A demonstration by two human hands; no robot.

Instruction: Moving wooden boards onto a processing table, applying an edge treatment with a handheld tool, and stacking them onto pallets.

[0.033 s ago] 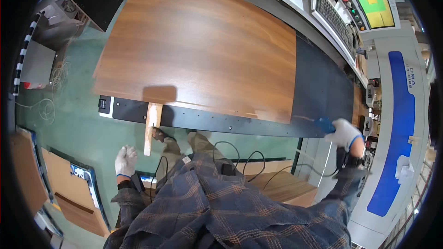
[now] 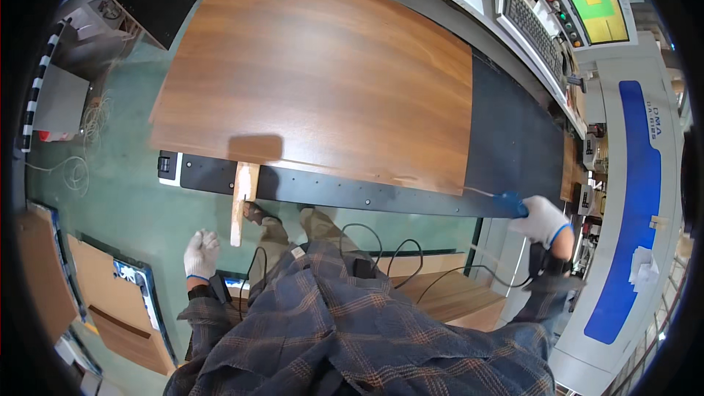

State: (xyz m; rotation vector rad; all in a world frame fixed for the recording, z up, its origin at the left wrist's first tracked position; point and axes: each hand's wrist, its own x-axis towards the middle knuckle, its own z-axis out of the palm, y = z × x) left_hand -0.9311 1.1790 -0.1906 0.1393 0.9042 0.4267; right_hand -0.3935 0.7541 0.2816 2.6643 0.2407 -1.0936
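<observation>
My right hand (image 2: 541, 221), in a white glove, is closed around a blue air blow gun (image 2: 511, 204). Its thin nozzle points left and ends by the near right corner of a large brown wood-grain panel (image 2: 323, 77). Under the panel is a black machine table (image 2: 513, 128), bare on the right side. My left hand (image 2: 202, 252), gloved too, hangs low in front of the table with its fingers curled and nothing visible in them. Right of it, a pale wooden piece (image 2: 246, 187) juts over the table's near edge, beside a dark patch on the panel.
At the far right stand a keyboard (image 2: 529, 28) and a lit control screen (image 2: 592, 0). A grey machine housing with a blue stripe (image 2: 623, 213) runs along the right. Boards (image 2: 121, 301) lean at lower left. Dark cables (image 2: 400, 253) loop near my body.
The right hand has shifted slightly left and nearer with the blow gun, bringing the nozzle tip to the panel's corner. My left hand is nearly still.
</observation>
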